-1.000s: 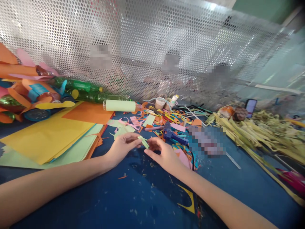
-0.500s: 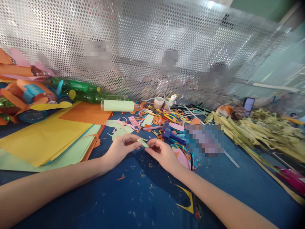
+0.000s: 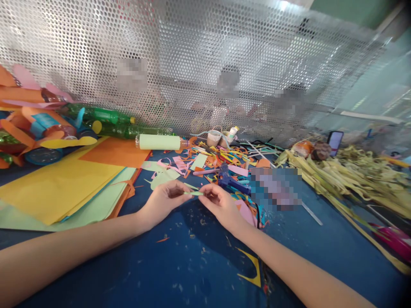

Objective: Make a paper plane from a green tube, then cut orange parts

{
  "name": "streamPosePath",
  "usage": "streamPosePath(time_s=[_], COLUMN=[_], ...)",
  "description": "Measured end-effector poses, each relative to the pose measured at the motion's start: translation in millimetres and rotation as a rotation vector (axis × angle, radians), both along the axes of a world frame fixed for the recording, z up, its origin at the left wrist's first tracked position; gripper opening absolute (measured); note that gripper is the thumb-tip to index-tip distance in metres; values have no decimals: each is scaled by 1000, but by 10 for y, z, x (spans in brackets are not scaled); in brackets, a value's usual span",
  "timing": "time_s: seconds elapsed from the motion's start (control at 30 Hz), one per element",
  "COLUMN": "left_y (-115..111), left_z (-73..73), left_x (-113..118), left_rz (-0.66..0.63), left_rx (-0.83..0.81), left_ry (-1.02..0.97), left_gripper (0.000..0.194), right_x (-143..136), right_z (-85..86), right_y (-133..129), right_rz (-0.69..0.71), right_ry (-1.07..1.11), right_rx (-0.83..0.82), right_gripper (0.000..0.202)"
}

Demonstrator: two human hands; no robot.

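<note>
A small light green paper piece (image 3: 194,193) is stretched between my two hands near the middle of the view. My left hand (image 3: 165,200) pinches its left end between thumb and fingers. The right end is pinched by my right hand (image 3: 221,206). Just beyond my hands lie light green paper scraps (image 3: 165,177). A blue tool (image 3: 234,182), perhaps a glue gun, rests behind my right hand. Farther back, a clear bottle wrapped in light green paper (image 3: 159,142) lies on its side.
Stacked coloured sheets (image 3: 64,184), green bottles (image 3: 128,129) and paper-decorated bottles (image 3: 51,128) occupy the left. Dried husks (image 3: 362,175) and a phone (image 3: 335,143) are at right. A perforated sheet (image 3: 192,55) stands behind. A yellow scrap (image 3: 253,267) lies in front on the blue table (image 3: 180,265).
The green paper piece has turned from slanted to nearly level and looks narrower. My right hand has shifted slightly right, and both hands still hold the piece.
</note>
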State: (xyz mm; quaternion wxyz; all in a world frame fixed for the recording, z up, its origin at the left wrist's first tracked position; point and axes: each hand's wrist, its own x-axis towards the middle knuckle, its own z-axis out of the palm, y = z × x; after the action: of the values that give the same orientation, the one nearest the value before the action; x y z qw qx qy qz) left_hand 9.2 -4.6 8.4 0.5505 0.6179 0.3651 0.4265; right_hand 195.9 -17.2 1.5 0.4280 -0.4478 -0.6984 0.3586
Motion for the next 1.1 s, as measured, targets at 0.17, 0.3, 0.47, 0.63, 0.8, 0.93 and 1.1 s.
streamPosePath(time_s=[0.17, 0.3, 0.47, 0.63, 0.8, 0.93, 1.1], left_y=[-21, -45, -72, -75, -98, -108, -92], left_z=[-23, -32, -1, 7, 18, 27, 4], left_x=[-5, -6, 4, -2, 2, 5, -12], left_rz=[-5, -9, 21, 29, -1, 5, 28], left_rx=[48, 94, 177, 232, 266, 281, 330], left_ry=[28, 39, 91, 163, 147, 182, 228], left_gripper=[13, 12, 10, 9, 6, 6, 7], right_x=[-5, -14, -18, -16, -32, -35, -36], right_z=[23, 32, 35, 38, 39, 55, 79], right_y=[-22, -41, -53, -64, -74, -88, -106], right_rz=[4, -2, -5, -1, 36, 29, 11], right_ry=[-8, 2, -4, -8, -41, -83, -113], right_rx=[-1, 30, 67, 54, 115, 187, 246], right_gripper=[12, 11, 11, 13, 9, 6, 7])
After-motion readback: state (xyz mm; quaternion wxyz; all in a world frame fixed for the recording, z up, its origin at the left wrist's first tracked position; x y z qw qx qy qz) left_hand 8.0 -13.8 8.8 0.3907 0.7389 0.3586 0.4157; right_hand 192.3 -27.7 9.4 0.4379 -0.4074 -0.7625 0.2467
